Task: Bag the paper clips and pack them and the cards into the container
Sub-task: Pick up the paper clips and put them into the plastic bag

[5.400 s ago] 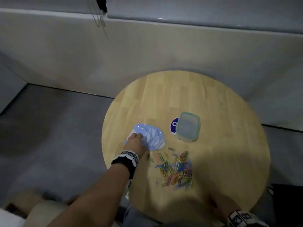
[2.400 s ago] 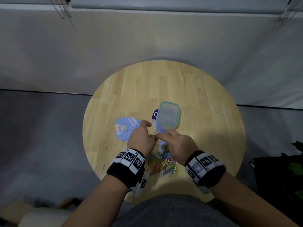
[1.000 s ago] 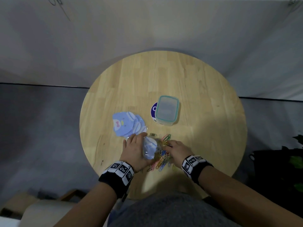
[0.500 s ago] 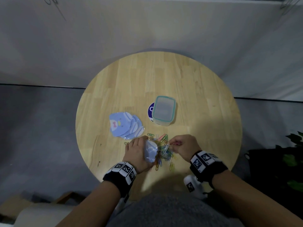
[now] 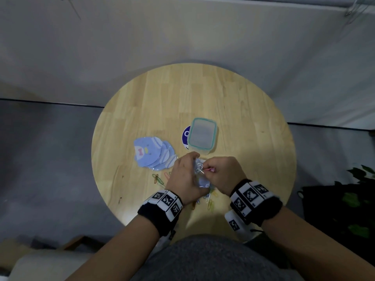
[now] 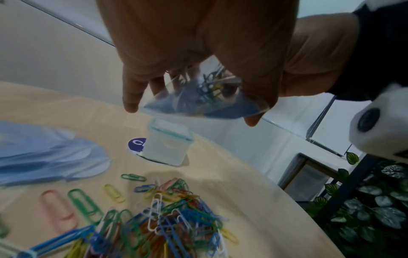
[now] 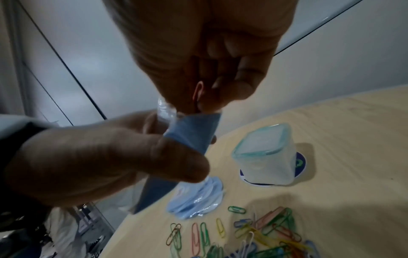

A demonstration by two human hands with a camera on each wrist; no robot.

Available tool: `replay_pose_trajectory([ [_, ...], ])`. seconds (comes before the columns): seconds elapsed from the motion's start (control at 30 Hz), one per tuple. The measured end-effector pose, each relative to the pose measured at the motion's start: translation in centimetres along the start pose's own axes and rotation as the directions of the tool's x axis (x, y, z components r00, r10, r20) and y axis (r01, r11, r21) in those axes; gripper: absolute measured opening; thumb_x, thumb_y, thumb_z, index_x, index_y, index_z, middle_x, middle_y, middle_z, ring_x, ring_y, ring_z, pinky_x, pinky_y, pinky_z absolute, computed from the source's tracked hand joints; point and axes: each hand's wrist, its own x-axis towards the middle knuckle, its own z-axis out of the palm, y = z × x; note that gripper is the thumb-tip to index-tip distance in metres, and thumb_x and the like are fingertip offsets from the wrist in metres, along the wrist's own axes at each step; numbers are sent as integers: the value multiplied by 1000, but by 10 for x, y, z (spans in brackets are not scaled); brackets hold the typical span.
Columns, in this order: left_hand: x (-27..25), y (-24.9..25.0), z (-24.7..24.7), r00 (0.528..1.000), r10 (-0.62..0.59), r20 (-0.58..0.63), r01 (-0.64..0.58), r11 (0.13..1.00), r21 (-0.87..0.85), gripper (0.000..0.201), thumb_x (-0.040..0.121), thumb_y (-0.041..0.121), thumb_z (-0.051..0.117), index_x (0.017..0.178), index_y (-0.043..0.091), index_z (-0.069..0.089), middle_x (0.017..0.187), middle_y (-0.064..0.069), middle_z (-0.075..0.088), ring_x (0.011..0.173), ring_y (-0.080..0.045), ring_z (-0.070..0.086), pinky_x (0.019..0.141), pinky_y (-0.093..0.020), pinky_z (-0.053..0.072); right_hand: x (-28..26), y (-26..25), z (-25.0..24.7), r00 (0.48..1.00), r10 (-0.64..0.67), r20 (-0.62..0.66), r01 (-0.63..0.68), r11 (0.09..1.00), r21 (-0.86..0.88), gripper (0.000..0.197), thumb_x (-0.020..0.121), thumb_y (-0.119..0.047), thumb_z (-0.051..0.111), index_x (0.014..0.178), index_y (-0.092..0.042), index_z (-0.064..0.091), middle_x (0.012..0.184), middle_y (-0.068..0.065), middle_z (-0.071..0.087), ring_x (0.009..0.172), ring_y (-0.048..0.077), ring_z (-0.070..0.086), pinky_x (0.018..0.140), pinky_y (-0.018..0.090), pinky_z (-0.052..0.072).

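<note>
My left hand (image 5: 187, 171) grips a small clear bag (image 5: 200, 177) with a blue backing, held above the table. Several coloured clips lie inside the bag (image 6: 207, 94). My right hand (image 5: 210, 169) pinches a few paper clips, one of them pink (image 7: 198, 94), right at the bag's mouth. A pile of loose coloured paper clips (image 6: 167, 225) lies on the round wooden table (image 5: 243, 118) under both hands. The fanned blue penguin cards (image 5: 152, 157) lie to the left. The lidded clear container (image 5: 203, 138) with a teal rim stands just beyond my hands.
A dark blue round sticker (image 5: 185, 134) shows under the container's left side. A few stray clips (image 5: 158, 179) lie left of my left wrist. A dark stand with green plants (image 5: 355, 199) is right of the table, and grey floor lies to its left.
My right hand has carried its pinched clips left from above the pile to the bag's mouth. The left hand has raised the bag slightly.
</note>
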Motion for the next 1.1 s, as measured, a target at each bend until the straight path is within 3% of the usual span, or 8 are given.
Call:
replay_pose_trajectory([
  [0.17, -2, -4, -1, 1000, -15, 22, 15, 1000, -9, 86, 57, 29, 78, 128, 9, 36, 122, -7, 45, 113, -24, 39, 93, -29, 36, 7, -4, -8, 970, 95, 223, -94, 995, -18, 14, 73, -15, 70, 86, -14, 75, 80, 8, 74, 76, 20, 65, 72, 29, 52],
  [0.27, -6, -9, -2, 998, -41, -37, 38, 996, -77, 74, 55, 35, 70, 119, 13, 41, 107, -2, 49, 101, -21, 47, 85, -34, 44, 5, 0, -17, 976, 161, 146, -180, 976, 124, 18, 74, -8, 67, 88, -16, 76, 70, -18, 68, 62, -9, 59, 64, 7, 43],
  [0.4, -5, -3, -2, 999, -7, -39, 4, 996, -89, 74, 53, 30, 70, 118, 9, 42, 103, 0, 44, 98, -20, 46, 84, -32, 42, 11, 17, -14, 947, 318, -53, -284, 901, 327, 20, 74, -7, 64, 69, -26, 70, 51, -23, 60, 52, 1, 54, 61, 22, 46],
  [0.5, -2, -3, -7, 999, -8, -43, 5, 997, -77, 72, 53, 24, 73, 117, 11, 42, 102, 0, 45, 97, -20, 46, 83, -35, 44, 14, 43, 3, 928, 368, -65, -354, 921, 163, 24, 77, -3, 57, 91, -20, 67, 85, -12, 66, 83, 17, 62, 75, 26, 47],
  [0.6, -2, -4, -15, 998, 9, -64, -11, 999, -36, 56, 54, 11, 75, 103, 4, 49, 90, -7, 54, 85, -27, 53, 75, -37, 48, 7, 67, 27, 899, 224, 375, -148, 964, -223, 78, 68, -11, 76, 137, -18, 40, 145, 11, 37, 133, 30, 39, 109, 36, 36],
  [0.67, -5, -9, -18, 998, 3, -58, -5, 1000, -23, 57, 54, 14, 73, 104, 4, 48, 91, -8, 56, 84, -25, 53, 75, -38, 48, 3, 74, 40, 823, 149, 548, 85, 922, -377, 104, 61, -19, 85, 146, -19, 24, 155, 9, 21, 140, 29, 26, 114, 35, 27],
  [0.77, -10, -20, -21, 998, -44, -38, 43, 999, -16, 77, 55, 26, 72, 123, 8, 40, 110, -3, 48, 100, -20, 47, 86, -32, 41, 0, 80, 59, 812, 82, 578, 241, 855, -460, 81, 73, -15, 73, 142, -19, 33, 149, 12, 33, 133, 33, 36, 110, 38, 33],
  [1.1, -23, -31, -28, 995, -78, -56, 81, 996, 40, 75, 53, 23, 71, 120, 3, 44, 102, 1, 45, 90, -12, 40, 78, -20, 30, 3, 94, 70, 916, 60, 396, 140, 879, -456, 23, 87, -10, 49, 105, -6, 61, 106, 17, 58, 98, 37, 57, 79, 39, 47],
])
